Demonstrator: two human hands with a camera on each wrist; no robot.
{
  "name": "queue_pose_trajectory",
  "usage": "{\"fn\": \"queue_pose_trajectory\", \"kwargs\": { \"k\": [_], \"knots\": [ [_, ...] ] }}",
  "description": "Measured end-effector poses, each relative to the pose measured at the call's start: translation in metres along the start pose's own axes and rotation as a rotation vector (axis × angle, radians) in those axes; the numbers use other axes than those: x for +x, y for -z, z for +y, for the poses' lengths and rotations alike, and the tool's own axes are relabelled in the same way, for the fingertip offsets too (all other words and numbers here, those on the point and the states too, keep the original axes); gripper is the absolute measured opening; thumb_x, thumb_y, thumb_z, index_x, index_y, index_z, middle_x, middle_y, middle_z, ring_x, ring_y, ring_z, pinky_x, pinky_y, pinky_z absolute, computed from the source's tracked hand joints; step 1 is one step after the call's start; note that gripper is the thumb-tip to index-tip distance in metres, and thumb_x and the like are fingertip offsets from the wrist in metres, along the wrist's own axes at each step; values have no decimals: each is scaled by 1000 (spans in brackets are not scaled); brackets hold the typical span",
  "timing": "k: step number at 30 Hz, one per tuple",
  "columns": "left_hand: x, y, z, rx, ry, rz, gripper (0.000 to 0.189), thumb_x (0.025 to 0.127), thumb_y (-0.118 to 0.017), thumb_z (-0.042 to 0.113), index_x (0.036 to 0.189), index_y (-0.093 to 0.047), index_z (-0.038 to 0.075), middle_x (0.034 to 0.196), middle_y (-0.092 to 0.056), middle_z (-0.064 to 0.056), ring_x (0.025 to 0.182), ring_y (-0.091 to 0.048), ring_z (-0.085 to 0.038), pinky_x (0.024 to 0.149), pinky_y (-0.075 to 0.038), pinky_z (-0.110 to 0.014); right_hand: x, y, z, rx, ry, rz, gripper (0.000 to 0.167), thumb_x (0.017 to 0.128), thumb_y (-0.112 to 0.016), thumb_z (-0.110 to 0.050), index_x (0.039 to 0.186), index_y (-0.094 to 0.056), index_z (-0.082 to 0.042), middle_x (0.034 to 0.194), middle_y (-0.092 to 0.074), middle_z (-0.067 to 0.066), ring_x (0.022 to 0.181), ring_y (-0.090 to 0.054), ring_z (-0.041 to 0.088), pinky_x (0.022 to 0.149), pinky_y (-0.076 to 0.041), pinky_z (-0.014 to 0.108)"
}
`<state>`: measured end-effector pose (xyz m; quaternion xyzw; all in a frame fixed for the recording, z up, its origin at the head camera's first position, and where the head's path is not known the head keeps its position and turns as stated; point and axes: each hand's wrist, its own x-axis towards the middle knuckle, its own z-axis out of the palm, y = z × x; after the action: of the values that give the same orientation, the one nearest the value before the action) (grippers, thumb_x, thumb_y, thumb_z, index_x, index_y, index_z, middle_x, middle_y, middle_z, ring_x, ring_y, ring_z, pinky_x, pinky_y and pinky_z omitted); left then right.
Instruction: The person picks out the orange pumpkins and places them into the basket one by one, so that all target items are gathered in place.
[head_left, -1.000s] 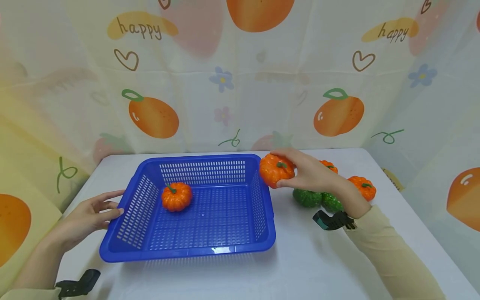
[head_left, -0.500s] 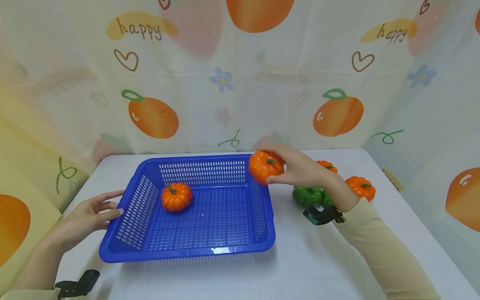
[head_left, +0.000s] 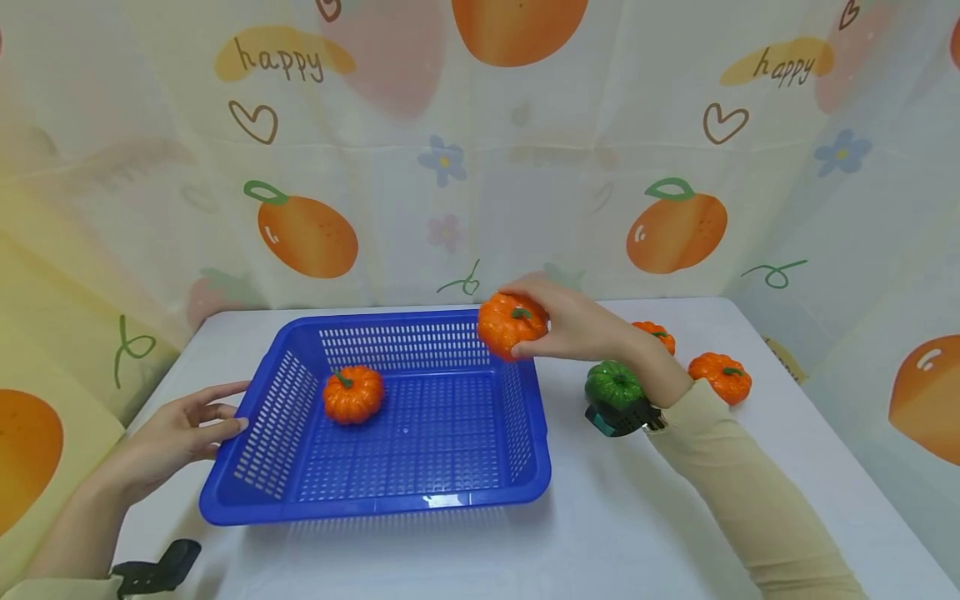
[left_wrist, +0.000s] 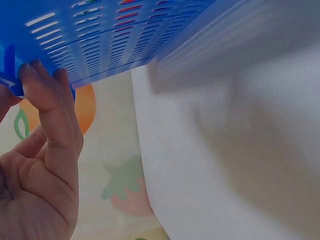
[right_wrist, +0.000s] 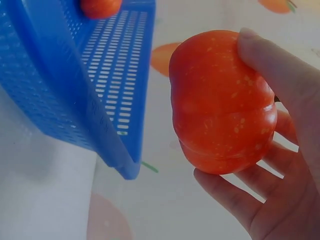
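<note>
An orange toy pumpkin [head_left: 513, 326] with a green stem is gripped in my right hand [head_left: 573, 325], up over the back right corner of the blue plastic basket [head_left: 375, 506]. The right wrist view shows my thumb on one side of this pumpkin [right_wrist: 222, 102] and the fingers on the other, beside the basket wall [right_wrist: 112, 75]. My left hand [head_left: 176, 433] holds the basket's left rim; the left wrist view has its fingertips [left_wrist: 30, 75] hooked at the rim. Inside the basket, toward the left, sits another orange pumpkin [head_left: 353, 395].
Right of the basket on the white table [head_left: 585, 533] lie a green pumpkin [head_left: 612, 383], an orange pumpkin [head_left: 722, 377] and another orange one [head_left: 655, 333] partly behind my right arm. A printed cloth [head_left: 480, 167] hangs behind the table.
My right hand has carried the orange pumpkin left and slightly up, from beside the basket's right rim to over its back right corner. The left hand and basket stay put.
</note>
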<state>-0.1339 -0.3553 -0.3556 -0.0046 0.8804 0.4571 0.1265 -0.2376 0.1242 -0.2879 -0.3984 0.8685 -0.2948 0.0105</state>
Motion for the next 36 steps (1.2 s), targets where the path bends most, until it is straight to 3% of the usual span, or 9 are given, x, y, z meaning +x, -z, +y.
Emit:
{"fn": "queue_pose_trajectory", "kwargs": {
  "k": [22,36],
  "knots": [
    [0,0,1,-1,-1,0,70,91,-58,31,145,-23,3,103,-55,-14,85,-61,-15,73,-53,-29,35,-26,-7,-59,-17,-65,70,77,-73,-32,136,-41,-11,127,-50,5,110,-49,18,85,-50,30],
    [0,-1,0,-2,-4,9,70,90,-59,30,144,-23,2,102,-55,-14,84,-61,-15,72,-53,-30,51,-43,-9,-12,-10,-137,69,79,-70,-31,138,-40,-10,130,-46,6,112,-47,18,90,-47,29]
  ]
}}
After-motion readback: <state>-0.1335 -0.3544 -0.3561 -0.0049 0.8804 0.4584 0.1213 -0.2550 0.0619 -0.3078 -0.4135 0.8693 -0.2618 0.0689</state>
